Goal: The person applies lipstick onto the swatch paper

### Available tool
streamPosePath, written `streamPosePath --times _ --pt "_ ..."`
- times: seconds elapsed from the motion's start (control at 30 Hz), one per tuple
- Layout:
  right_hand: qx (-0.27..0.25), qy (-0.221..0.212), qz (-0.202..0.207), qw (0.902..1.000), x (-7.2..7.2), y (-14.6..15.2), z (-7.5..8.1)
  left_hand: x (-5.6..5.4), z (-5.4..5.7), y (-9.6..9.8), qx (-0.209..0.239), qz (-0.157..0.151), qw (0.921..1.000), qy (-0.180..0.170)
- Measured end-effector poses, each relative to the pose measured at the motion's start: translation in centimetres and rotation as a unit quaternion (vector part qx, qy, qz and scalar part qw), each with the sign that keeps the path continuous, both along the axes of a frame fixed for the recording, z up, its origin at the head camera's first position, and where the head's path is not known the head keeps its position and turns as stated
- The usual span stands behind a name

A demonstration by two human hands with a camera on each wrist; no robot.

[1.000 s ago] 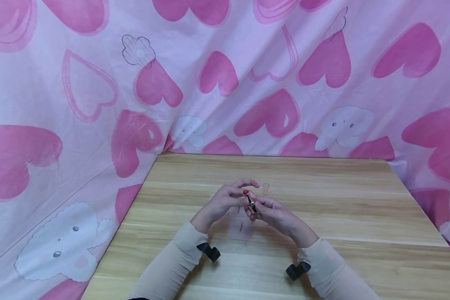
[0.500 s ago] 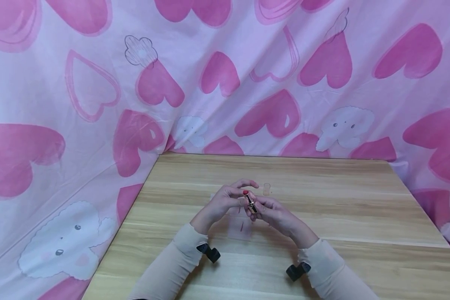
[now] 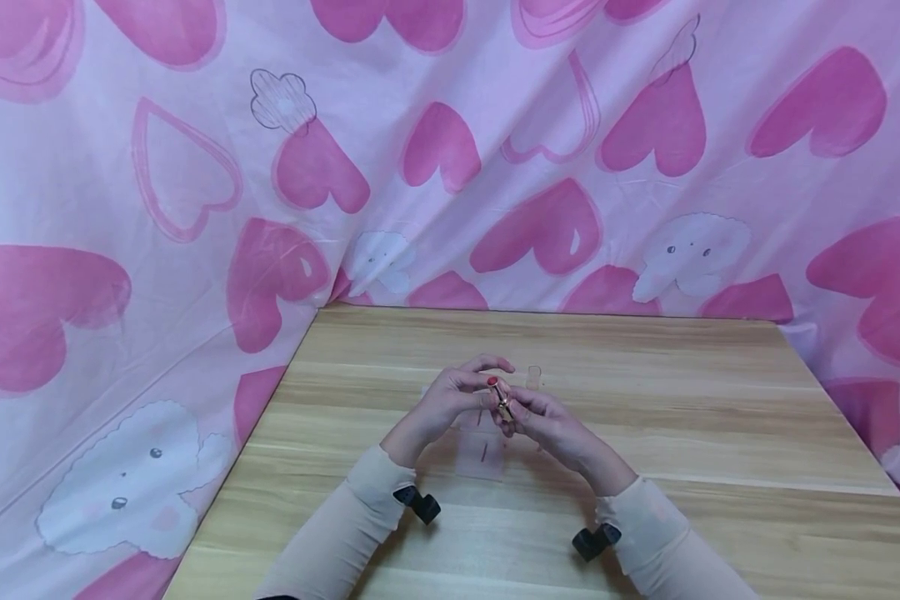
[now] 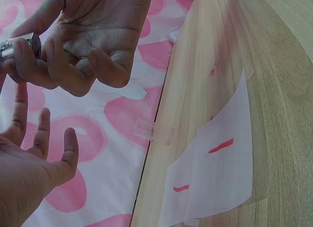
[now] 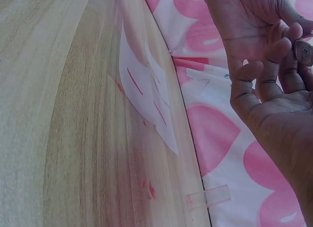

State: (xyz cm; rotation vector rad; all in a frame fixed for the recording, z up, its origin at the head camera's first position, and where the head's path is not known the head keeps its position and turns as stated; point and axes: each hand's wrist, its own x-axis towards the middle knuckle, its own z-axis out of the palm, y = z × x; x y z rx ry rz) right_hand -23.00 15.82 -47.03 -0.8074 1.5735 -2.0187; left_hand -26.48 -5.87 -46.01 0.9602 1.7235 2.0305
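Observation:
A lipstick (image 3: 503, 405) with a red tip and a dark-and-gold tube is held up over the table between both hands. My right hand (image 3: 546, 423) grips its lower part with curled fingers; the squarish base (image 5: 303, 52) shows at the fingers in the right wrist view. My left hand (image 3: 450, 395) pinches the tube near the red end with thumb and forefinger, its other fingers stretched out. In the left wrist view, the left hand (image 4: 29, 173) is at lower left, below the right hand (image 4: 93, 36). Part of the tube is hidden by fingers.
Thin whitish sheets (image 3: 480, 463) with red strokes lie on the wooden table (image 3: 690, 417) under the hands. A clear cap (image 3: 534, 377) stands beyond the right hand. Red smears (image 5: 151, 190) mark the tabletop. A pink heart-patterned cloth (image 3: 435, 225) hangs behind the table.
The lipstick has tilted slightly, its red tip now rounder and a little higher in the head view. Both hands stay in almost the same place, with small finger shifts.

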Motion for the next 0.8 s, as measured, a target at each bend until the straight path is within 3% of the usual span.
streamPosePath --times 0.27,0.53,0.8 --pt "0.006 0.024 -0.03 0.9992 -0.1 -0.1 0.0 -0.1 0.1 0.2 -0.003 0.027 0.9996 0.001" --pt "0.031 0.046 -0.091 0.9943 0.0 -0.6 0.0 0.1 0.5 0.3 -0.018 0.067 0.9976 0.006" --pt "0.045 0.069 -0.162 0.9834 0.3 -1.1 0.2 0.2 0.6 0.9 -0.01 0.115 0.9933 0.011"
